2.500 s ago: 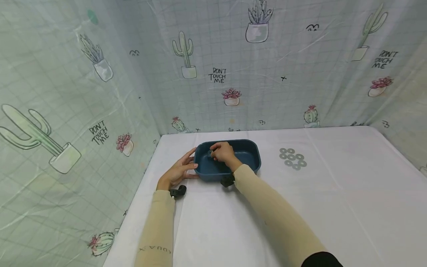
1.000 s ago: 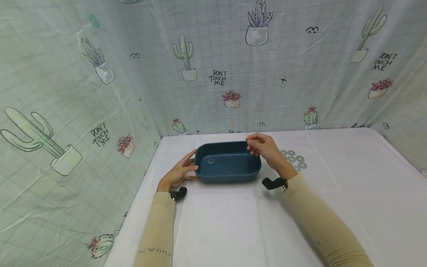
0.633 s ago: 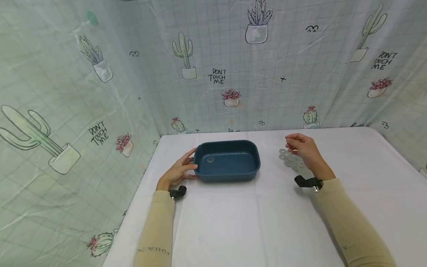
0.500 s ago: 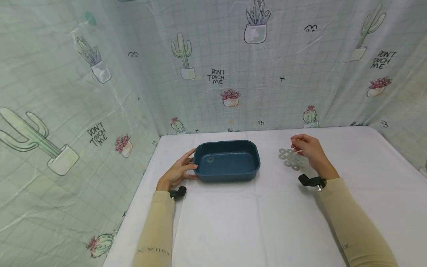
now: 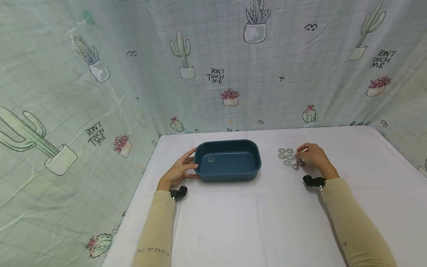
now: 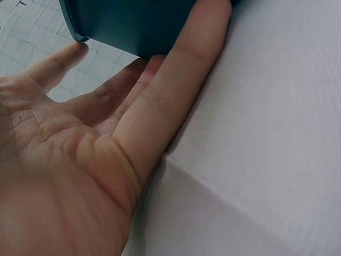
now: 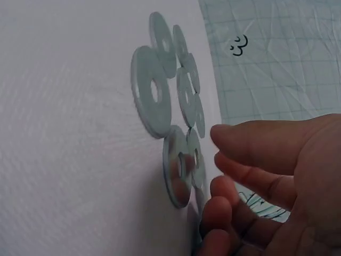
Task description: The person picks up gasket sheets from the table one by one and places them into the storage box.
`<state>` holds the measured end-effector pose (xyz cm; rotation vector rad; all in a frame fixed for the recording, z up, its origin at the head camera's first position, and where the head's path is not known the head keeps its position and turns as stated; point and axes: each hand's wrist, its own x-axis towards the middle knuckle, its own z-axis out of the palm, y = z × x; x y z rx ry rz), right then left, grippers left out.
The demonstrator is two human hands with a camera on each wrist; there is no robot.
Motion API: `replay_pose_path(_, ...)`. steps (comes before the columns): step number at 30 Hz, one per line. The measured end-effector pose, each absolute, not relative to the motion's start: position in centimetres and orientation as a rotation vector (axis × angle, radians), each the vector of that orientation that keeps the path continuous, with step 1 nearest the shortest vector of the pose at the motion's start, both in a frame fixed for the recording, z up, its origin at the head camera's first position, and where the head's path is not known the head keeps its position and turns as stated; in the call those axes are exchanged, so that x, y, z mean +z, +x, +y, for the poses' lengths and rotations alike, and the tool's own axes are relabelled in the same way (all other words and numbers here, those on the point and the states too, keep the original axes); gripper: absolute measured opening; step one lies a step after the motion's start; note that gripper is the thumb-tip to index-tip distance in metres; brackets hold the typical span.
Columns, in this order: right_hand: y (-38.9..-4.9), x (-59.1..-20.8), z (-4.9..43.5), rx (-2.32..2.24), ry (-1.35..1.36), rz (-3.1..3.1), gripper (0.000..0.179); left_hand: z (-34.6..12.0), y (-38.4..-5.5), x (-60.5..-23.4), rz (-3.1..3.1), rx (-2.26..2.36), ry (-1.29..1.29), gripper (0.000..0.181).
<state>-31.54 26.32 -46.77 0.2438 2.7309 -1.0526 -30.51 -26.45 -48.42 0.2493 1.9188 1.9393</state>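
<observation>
A dark blue rectangular bin (image 5: 227, 177) stands on the table with one washer (image 5: 211, 159) lying inside at its left. My left hand (image 5: 178, 171) rests against the bin's left end. In the left wrist view its fingers (image 6: 176, 80) look nearly straight where they touch the wall. At the right, my right hand (image 5: 315, 156) hovers over a cluster of flat metal washers (image 5: 290, 157). Its thumb and bent fingertips stand slightly apart, beside the washers (image 7: 152, 93) in the right wrist view, with nothing seen between them.
A white cloth (image 5: 227, 222) covers the table. A patterned curtain (image 5: 207, 107) with cactus drawings hangs behind the table and along its left side. Each wrist carries a small black camera; one is the right wrist camera (image 5: 313, 181).
My right hand has left the bin, where a washer now lies, and has moved right to the cluster. In the last half second it has lowered. My left hand has stayed at the bin.
</observation>
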Motion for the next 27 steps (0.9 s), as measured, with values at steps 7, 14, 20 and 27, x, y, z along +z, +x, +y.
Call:
replay_pose_path(7,-31.22,-46.43,26.26,-0.979,0.231,2.757,0.036,-26.44,-30.50,-48.32,1.941,1.931,0.240,0.079)
replay_pose_path(14,-31.09,-46.53,26.36,-0.928,0.203,2.816,0.035,-26.37,-30.21,-48.07,1.954,1.909,0.244,0.078)
replay_pose_path(20,-30.84,-46.64,26.09,-0.925,0.219,2.818,0.034,-26.46,-30.23,-48.30,1.942,1.906,0.234,0.079)
replay_pose_path(27,-30.89,-46.57,25.92,-0.892,0.176,2.803,0.036,-26.45,-30.22,-48.38,1.926,1.910,0.238,0.079)
